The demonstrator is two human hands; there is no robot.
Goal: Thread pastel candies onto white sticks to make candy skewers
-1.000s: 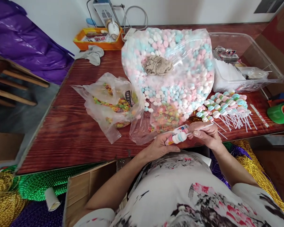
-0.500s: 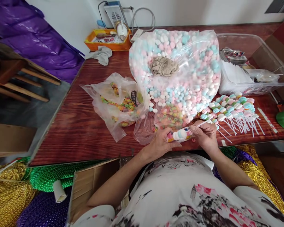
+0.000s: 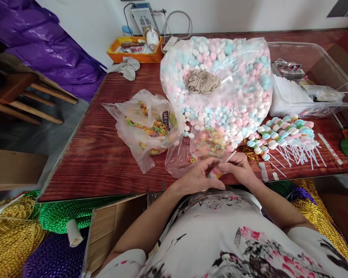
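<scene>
A small pink, yellow and white bundle (image 3: 216, 172) is sitting between the person's two hands, close to the near edge of the tabletop, mostly hidden by fingers. A thin straight white stick (image 3: 231, 155) is slanting up from the right hand (image 3: 241, 168), whose grip is pinching it between thumb and fingers. The left hand (image 3: 199, 178) is curling around the bundle, its grip closing on it with the thumb lying along the near side. Whether stick and bundle are joining, the fingers are not letting one see. The step in hand seems to be close two-handed handling of the bundle and stick together; the next move would call for light, steady pressure from both sides.

Just beyond the hands, a large clear plastic bag of pastel pink, blue and white rounds (image 3: 234, 96) is bulging, with a crumpled tan cloth (image 3: 203, 81) lying on top. To its left, a translucent bag of multicoloured rings (image 3: 147, 127) is slumping open; to its right, a heap of pastel candy skewers (image 3: 288, 133) is resting with white sticks pointing nearer. Behind the heap, a clear plastic bin (image 3: 346, 103) is holding white sheets.

All are standing on the dark red-brown wooden tabletop (image 3: 84, 158). Below, shiny gold bead strands (image 3: 11, 247) are piling up, and purple plastic wrapping (image 3: 66, 50) is leaning beyond a wooden stool (image 3: 34, 85).
</scene>
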